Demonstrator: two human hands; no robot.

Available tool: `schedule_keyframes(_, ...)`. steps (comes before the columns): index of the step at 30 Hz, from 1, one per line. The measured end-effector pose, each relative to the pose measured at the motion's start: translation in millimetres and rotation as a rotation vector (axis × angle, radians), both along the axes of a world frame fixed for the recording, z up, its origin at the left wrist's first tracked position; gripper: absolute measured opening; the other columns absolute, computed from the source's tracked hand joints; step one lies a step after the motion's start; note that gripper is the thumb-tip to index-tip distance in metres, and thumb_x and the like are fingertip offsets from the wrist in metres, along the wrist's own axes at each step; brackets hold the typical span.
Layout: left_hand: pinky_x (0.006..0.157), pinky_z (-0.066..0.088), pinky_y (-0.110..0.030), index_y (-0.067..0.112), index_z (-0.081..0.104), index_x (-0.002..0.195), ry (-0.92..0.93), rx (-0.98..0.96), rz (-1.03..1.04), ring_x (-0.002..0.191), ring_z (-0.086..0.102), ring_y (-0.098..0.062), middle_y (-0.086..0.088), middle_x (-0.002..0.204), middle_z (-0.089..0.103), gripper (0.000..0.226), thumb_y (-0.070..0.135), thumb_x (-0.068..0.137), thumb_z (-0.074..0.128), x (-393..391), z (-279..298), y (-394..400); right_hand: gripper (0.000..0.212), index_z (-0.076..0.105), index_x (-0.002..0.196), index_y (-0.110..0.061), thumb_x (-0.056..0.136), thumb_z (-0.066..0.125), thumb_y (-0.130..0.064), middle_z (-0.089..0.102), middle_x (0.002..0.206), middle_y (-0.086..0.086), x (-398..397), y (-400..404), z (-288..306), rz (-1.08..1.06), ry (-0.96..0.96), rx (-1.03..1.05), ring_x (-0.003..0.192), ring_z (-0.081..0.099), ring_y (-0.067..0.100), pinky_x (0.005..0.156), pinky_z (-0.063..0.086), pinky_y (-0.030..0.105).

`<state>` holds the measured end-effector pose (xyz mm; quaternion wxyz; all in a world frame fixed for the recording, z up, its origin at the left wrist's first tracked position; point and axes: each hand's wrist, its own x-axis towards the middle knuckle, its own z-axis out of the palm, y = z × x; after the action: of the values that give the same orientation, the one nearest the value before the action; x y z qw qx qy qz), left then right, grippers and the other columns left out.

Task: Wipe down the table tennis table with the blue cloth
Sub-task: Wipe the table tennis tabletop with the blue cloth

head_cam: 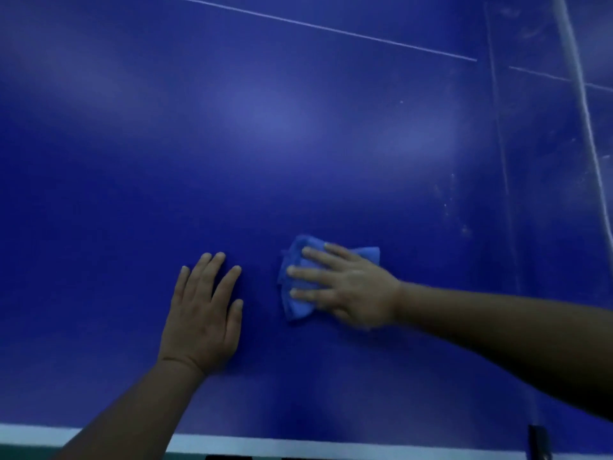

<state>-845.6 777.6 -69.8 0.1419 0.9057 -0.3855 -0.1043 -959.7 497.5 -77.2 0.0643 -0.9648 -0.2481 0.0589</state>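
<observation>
Left hand flat, empty, bracing on table; right hand spread, pressing blue cloth (wiping apparently midway; right-side smudges remain).

The left hand lies flat, palm down, fingers stretched forward and a little apart, with the forearm coming up from the near edge. The right hand is also flat and palm down, fingers spread and pointing to the left; its forearm enters from the right side.
</observation>
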Motion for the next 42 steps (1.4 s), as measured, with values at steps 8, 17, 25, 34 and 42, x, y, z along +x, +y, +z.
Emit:
schedule_keyframes(8,0.12,0.016,-0.055,0.003,0.055,0.135,0.001,-0.083,0.07,0.142,0.036,-0.035,-0.017,0.149,0.044,0.062,0.04,0.092,0.032,48.1,11.1,-81.6,0.047,0.047,0.148,-0.024,0.101,0.041,-0.028,0.031,0.162,0.006,121.2,-118.7,12.2,-0.825,-0.112,-0.111,0.147,0.025,0.041,0.117,0.022,0.056)
schedule_keyframes(17,0.122,-0.009,-0.045,0.017,0.014,0.158,-0.007,0.011,0.148,0.153,-0.009,-0.019,-0.005,0.167,0.0,0.068,0.049,0.099,0.009,106.5,-6.4,-214.1,0.045,0.049,0.147,-0.023,0.102,0.044,-0.027,0.032,0.161,0.007,139.8,-172.1,8.4,-0.539,-0.09,-0.127,0.147,0.028,0.04,0.117,0.022,0.054)
schedule_keyframes(25,0.122,-0.004,-0.049,0.018,0.027,0.155,-0.011,0.053,0.13,0.153,0.0,-0.024,-0.009,0.165,0.013,0.069,0.05,0.095,0.016,110.2,-7.5,-217.6,0.048,0.053,0.143,-0.026,0.099,0.038,-0.036,0.039,0.157,0.005,134.1,-150.8,-6.1,-0.394,-0.083,-0.055,0.145,0.033,0.038,0.118,0.023,0.053)
schedule_keyframes(34,0.118,0.013,-0.061,0.008,0.046,0.146,-0.043,0.055,0.124,0.149,0.019,-0.034,-0.018,0.157,0.033,0.064,0.041,0.094,0.028,111.2,-11.1,-221.5,0.047,0.051,0.145,-0.021,0.1,0.043,-0.029,0.036,0.159,0.006,190.2,-214.1,-2.6,-0.833,-0.148,-0.078,0.146,0.029,0.04,0.117,0.021,0.052)
schedule_keyframes(42,0.118,0.014,-0.063,0.009,0.043,0.147,-0.029,0.095,0.112,0.15,0.017,-0.035,-0.018,0.158,0.03,0.064,0.041,0.094,0.028,112.0,-11.0,-221.6,0.049,0.042,0.15,-0.02,0.103,0.036,-0.029,0.024,0.164,0.006,211.6,-237.2,1.3,-1.111,-0.076,-0.146,0.15,0.018,0.038,0.119,0.016,0.052)
